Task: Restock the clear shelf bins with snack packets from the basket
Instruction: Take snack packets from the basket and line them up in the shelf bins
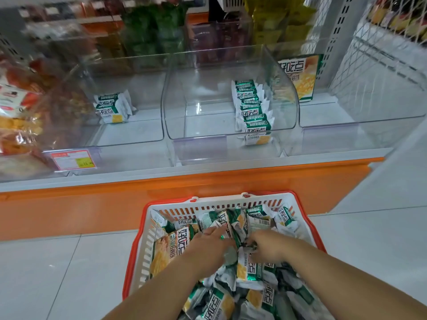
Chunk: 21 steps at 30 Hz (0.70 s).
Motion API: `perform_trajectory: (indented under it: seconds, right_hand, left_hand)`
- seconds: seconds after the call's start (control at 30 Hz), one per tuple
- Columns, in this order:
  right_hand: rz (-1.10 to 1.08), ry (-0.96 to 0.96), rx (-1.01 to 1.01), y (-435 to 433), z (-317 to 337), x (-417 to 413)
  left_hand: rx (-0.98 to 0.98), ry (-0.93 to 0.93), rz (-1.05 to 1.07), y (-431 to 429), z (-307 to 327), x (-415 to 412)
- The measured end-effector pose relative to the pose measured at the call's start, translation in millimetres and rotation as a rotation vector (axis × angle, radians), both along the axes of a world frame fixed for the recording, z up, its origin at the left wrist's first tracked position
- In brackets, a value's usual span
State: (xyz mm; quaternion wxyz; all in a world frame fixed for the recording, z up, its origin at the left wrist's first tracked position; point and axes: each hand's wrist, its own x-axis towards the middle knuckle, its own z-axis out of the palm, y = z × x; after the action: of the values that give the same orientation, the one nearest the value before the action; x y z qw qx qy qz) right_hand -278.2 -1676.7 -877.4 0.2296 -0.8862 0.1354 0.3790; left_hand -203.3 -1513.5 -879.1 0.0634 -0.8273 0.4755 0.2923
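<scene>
A white basket with an orange rim (231,200) stands on the floor below the shelf, full of green, white and yellow snack packets (251,271). Both of my hands reach down into the pile. My left hand (211,242), with a green ring, lies flat on the packets with fingers spread. My right hand (265,244) is curled among the packets; whether it grips one is hidden. On the shelf, the middle clear bin (203,121) holds a row of the same packets (253,107) at its right side. The left clear bin (129,135) holds a few packets (113,108).
A larger box of the same brand (305,77) leans at the back of the right clear bin (346,121). Orange and red snack bags (20,112) fill the far left bin above a price tag (73,160). A white wire rack (381,61) stands right. An orange panel (92,204) fronts the shelf base.
</scene>
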Motion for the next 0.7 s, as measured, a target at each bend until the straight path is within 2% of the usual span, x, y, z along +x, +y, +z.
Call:
perform_trajectory:
  seconds: [0.13, 0.23, 0.37, 0.53, 0.7]
  right_hand:
    - [-0.005, -0.067, 0.029, 4.3, -4.3, 4.3]
    - [-0.068, -0.167, 0.079, -4.1, 6.7, 7.4]
    - [-0.096, -0.33, 0.138, -20.7, 41.1, 7.8]
    - [-0.265, -0.671, 0.261, -26.2, 98.8, 9.3]
    - [-0.412, -0.91, 0.413, -30.0, 136.1, 2.4]
  left_hand:
    - [0.024, 0.012, -0.007, -1.3, -1.6, 0.6]
    - [-0.031, 0.078, 0.065, -2.5, 1.6, 1.7]
    - [-0.355, 0.236, 0.254, -12.6, 33.7, 3.7]
    - [-0.736, 0.262, 0.396, -31.5, 89.1, 5.1]
    - [-0.819, 0.247, 0.415, -35.9, 127.8, 10.8]
